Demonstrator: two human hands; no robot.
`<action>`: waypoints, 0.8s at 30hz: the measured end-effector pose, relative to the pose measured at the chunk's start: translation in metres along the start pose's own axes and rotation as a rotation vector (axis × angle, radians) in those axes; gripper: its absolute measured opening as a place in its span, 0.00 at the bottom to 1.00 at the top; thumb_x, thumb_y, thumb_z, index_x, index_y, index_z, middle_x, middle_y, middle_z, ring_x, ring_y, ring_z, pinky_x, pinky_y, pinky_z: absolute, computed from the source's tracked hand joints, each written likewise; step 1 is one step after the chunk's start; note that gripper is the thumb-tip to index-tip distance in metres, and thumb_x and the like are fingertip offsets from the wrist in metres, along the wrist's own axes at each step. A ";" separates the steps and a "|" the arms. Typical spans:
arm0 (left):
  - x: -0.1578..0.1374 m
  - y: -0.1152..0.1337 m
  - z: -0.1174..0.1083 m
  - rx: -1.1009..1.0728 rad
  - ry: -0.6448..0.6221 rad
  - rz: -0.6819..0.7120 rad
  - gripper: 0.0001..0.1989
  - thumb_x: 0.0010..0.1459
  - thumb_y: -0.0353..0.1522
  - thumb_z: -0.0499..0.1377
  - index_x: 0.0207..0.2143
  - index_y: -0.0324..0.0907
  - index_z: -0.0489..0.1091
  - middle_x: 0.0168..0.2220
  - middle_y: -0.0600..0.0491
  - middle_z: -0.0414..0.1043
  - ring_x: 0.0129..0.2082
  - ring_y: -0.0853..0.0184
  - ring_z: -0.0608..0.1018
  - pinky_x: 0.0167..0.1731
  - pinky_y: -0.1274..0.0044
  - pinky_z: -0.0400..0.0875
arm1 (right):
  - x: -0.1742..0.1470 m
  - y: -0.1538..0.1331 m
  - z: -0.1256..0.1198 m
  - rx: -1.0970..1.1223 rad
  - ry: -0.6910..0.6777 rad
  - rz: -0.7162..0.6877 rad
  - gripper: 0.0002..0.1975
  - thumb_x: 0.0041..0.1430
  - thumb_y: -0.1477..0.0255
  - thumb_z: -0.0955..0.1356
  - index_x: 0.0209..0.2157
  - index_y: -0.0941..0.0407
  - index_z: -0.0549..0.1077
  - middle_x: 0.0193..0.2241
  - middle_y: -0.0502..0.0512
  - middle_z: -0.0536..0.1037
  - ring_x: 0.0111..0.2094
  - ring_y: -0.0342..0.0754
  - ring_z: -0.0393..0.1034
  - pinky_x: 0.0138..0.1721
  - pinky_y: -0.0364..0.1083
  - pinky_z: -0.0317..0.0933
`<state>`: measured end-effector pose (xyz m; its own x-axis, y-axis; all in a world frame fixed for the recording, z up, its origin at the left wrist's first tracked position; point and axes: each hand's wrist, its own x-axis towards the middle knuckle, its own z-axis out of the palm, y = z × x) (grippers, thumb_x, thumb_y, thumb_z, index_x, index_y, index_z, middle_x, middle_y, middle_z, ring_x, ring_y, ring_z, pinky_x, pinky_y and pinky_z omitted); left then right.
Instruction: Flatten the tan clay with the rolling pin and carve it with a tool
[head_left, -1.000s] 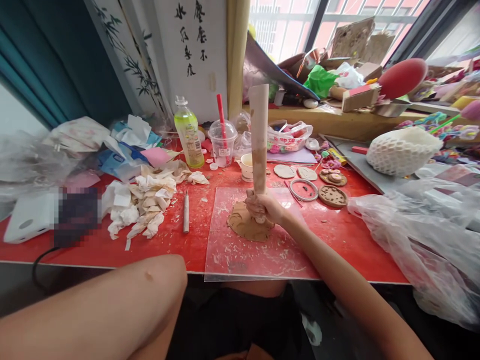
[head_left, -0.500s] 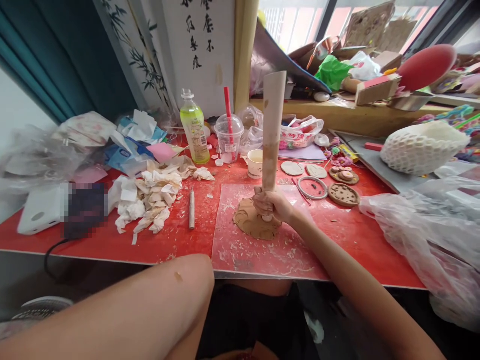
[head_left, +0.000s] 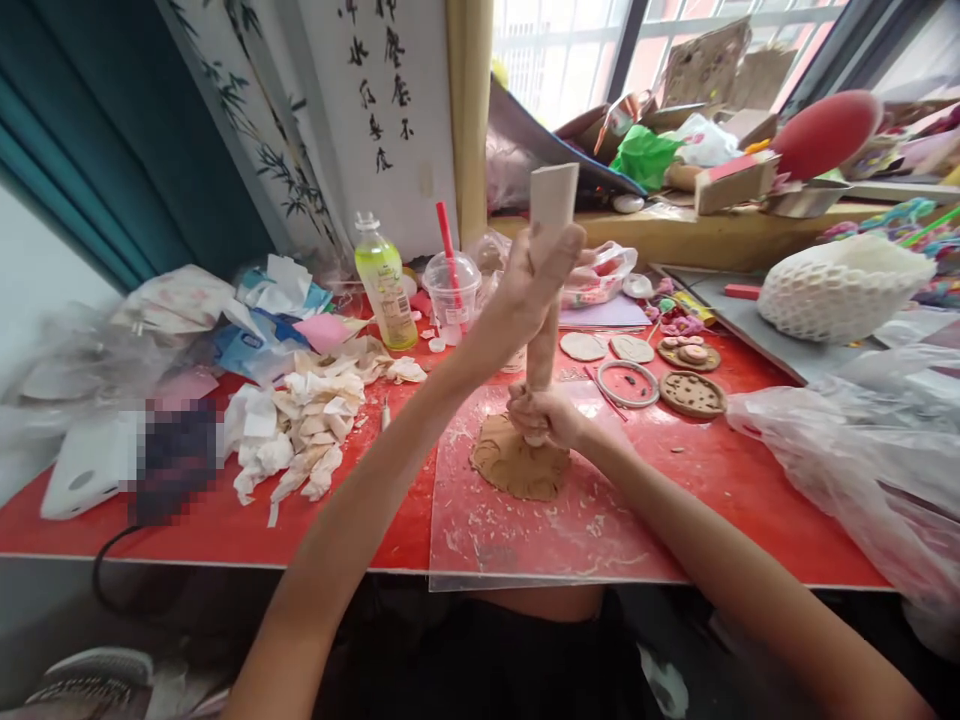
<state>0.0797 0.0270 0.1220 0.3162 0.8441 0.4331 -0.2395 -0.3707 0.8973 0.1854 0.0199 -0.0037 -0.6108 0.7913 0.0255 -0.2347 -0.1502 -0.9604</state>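
A pale wooden paddle [head_left: 553, 195] stands nearly upright over a flattened slab of brown clay [head_left: 514, 465]. My right hand [head_left: 541, 415] is wrapped around its narrow lower end, low over the clay. Higher up, my left hand [head_left: 536, 280] is closed around the broad part, with some of its fingers hidden behind the wood. Curved dents mark the clay's surface. Beneath the slab lies a clear sheet [head_left: 480, 545] dotted with clay crumbs. Whether the paddle's lower tip touches the clay is hidden by my right hand.
To the right lie a ring [head_left: 628, 384], a dotted clay disc [head_left: 694, 394] and pale clay discs [head_left: 583, 346]. Crumpled tissues [head_left: 300, 420] spread at left. A green drink bottle [head_left: 386, 285] and a plastic cup [head_left: 452, 290] stand behind. A plastic bag [head_left: 840, 440] hangs over the right edge.
My left arm has come in from the lower left, and its hand has taken hold of the paddle's upper part. My right hand keeps its low grip. The raised knee has left the view.
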 end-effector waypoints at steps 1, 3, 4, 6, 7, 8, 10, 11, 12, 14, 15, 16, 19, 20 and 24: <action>0.001 -0.004 0.003 -0.076 -0.027 0.023 0.21 0.63 0.47 0.48 0.43 0.40 0.67 0.29 0.55 0.69 0.26 0.73 0.74 0.27 0.79 0.70 | 0.003 0.001 -0.003 -0.012 -0.031 0.031 0.14 0.40 0.68 0.67 0.17 0.54 0.53 0.09 0.40 0.52 0.10 0.35 0.42 0.11 0.39 0.38; 0.004 -0.011 0.005 -0.257 -0.073 0.048 0.29 0.60 0.55 0.41 0.34 0.40 0.67 0.18 0.59 0.59 0.14 0.77 0.63 0.16 0.83 0.61 | 0.008 0.000 -0.007 -0.036 -0.068 0.073 0.15 0.37 0.68 0.67 0.17 0.53 0.53 0.08 0.40 0.51 0.10 0.36 0.42 0.10 0.40 0.39; 0.006 -0.014 0.005 -0.331 -0.081 0.045 0.32 0.58 0.57 0.39 0.31 0.40 0.67 0.15 0.60 0.53 0.12 0.78 0.58 0.12 0.83 0.56 | 0.009 0.000 -0.006 -0.046 -0.067 0.080 0.15 0.36 0.68 0.67 0.17 0.53 0.54 0.08 0.40 0.52 0.09 0.36 0.42 0.09 0.40 0.39; 0.008 -0.014 0.003 -0.398 -0.090 0.008 0.36 0.55 0.60 0.35 0.29 0.41 0.66 0.13 0.62 0.47 0.09 0.78 0.51 0.09 0.83 0.49 | 0.008 0.002 0.000 -0.060 -0.004 0.050 0.15 0.40 0.67 0.67 0.17 0.53 0.53 0.09 0.40 0.52 0.10 0.36 0.42 0.10 0.40 0.38; 0.008 -0.012 0.003 -0.399 -0.113 -0.022 0.37 0.54 0.61 0.34 0.30 0.41 0.67 0.12 0.62 0.46 0.09 0.78 0.50 0.08 0.83 0.47 | 0.006 0.004 0.005 -0.064 0.046 0.022 0.15 0.44 0.66 0.66 0.18 0.53 0.52 0.10 0.41 0.52 0.11 0.36 0.42 0.10 0.39 0.37; 0.007 -0.010 0.003 -0.383 -0.151 -0.063 0.39 0.53 0.62 0.33 0.31 0.42 0.67 0.11 0.62 0.45 0.08 0.77 0.49 0.08 0.83 0.46 | 0.003 0.006 0.009 -0.068 0.094 -0.008 0.16 0.47 0.65 0.65 0.18 0.53 0.51 0.11 0.41 0.52 0.12 0.35 0.41 0.11 0.39 0.35; 0.004 -0.004 0.008 -0.325 -0.290 -0.172 0.41 0.50 0.64 0.32 0.29 0.41 0.68 0.09 0.61 0.46 0.07 0.77 0.49 0.07 0.83 0.45 | -0.003 0.010 0.014 -0.083 0.143 -0.043 0.16 0.49 0.64 0.64 0.19 0.53 0.50 0.11 0.41 0.51 0.13 0.35 0.40 0.12 0.39 0.35; 0.002 -0.002 0.011 -0.303 -0.390 -0.220 0.42 0.48 0.65 0.31 0.26 0.41 0.67 0.09 0.60 0.48 0.07 0.77 0.50 0.06 0.82 0.47 | -0.005 0.011 0.015 -0.095 0.135 -0.043 0.17 0.48 0.65 0.65 0.19 0.53 0.50 0.12 0.41 0.51 0.13 0.35 0.41 0.13 0.39 0.35; 0.000 -0.001 0.014 -0.296 -0.489 -0.247 0.43 0.46 0.66 0.31 0.24 0.41 0.66 0.09 0.59 0.49 0.07 0.76 0.51 0.06 0.81 0.47 | -0.007 0.010 0.013 -0.109 0.107 -0.034 0.17 0.45 0.65 0.66 0.19 0.53 0.51 0.12 0.41 0.52 0.13 0.34 0.42 0.13 0.38 0.36; -0.001 -0.002 0.018 -0.338 -0.560 -0.211 0.42 0.45 0.67 0.32 0.20 0.41 0.64 0.09 0.59 0.50 0.07 0.77 0.51 0.06 0.81 0.46 | -0.006 0.006 0.008 -0.138 0.018 0.003 0.16 0.39 0.67 0.68 0.17 0.53 0.53 0.11 0.41 0.53 0.13 0.35 0.43 0.13 0.39 0.38; -0.001 -0.004 0.018 -0.375 -0.505 -0.162 0.41 0.45 0.67 0.33 0.20 0.41 0.62 0.09 0.59 0.49 0.07 0.78 0.50 0.06 0.82 0.45 | -0.004 0.003 0.004 -0.153 -0.031 0.025 0.15 0.37 0.67 0.68 0.17 0.53 0.54 0.11 0.41 0.53 0.13 0.35 0.43 0.12 0.39 0.39; -0.001 -0.005 0.016 -0.404 -0.399 -0.112 0.39 0.46 0.67 0.35 0.19 0.42 0.60 0.09 0.60 0.48 0.07 0.79 0.48 0.06 0.82 0.43 | -0.002 -0.001 0.002 -0.167 -0.072 0.043 0.15 0.37 0.67 0.67 0.16 0.53 0.54 0.10 0.41 0.53 0.13 0.35 0.43 0.12 0.39 0.39; -0.010 -0.005 0.009 -0.406 -0.038 -0.007 0.35 0.49 0.65 0.38 0.20 0.43 0.56 0.10 0.63 0.44 0.08 0.79 0.45 0.07 0.83 0.39 | 0.005 -0.006 0.001 -0.214 -0.099 0.033 0.13 0.42 0.68 0.65 0.16 0.53 0.53 0.11 0.42 0.52 0.13 0.36 0.43 0.12 0.40 0.41; -0.016 -0.002 0.008 -0.381 0.003 0.007 0.35 0.49 0.65 0.37 0.21 0.43 0.56 0.09 0.63 0.43 0.08 0.79 0.45 0.07 0.83 0.39 | 0.005 -0.006 0.002 -0.235 -0.076 0.009 0.13 0.43 0.69 0.65 0.16 0.53 0.54 0.12 0.42 0.53 0.14 0.36 0.44 0.13 0.40 0.42; -0.040 0.013 0.023 -0.220 -0.274 -0.061 0.36 0.49 0.65 0.34 0.25 0.43 0.60 0.09 0.61 0.47 0.07 0.77 0.48 0.07 0.82 0.42 | -0.004 0.003 0.009 -0.329 0.058 -0.092 0.13 0.43 0.74 0.68 0.18 0.55 0.56 0.16 0.44 0.57 0.20 0.37 0.48 0.20 0.40 0.47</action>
<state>0.0851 -0.0206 0.1179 0.5636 0.7156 0.4126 -0.3951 -0.2052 0.8954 0.1804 0.0112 -0.0037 -0.5523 0.8263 0.1100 -0.0245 0.1157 -0.9930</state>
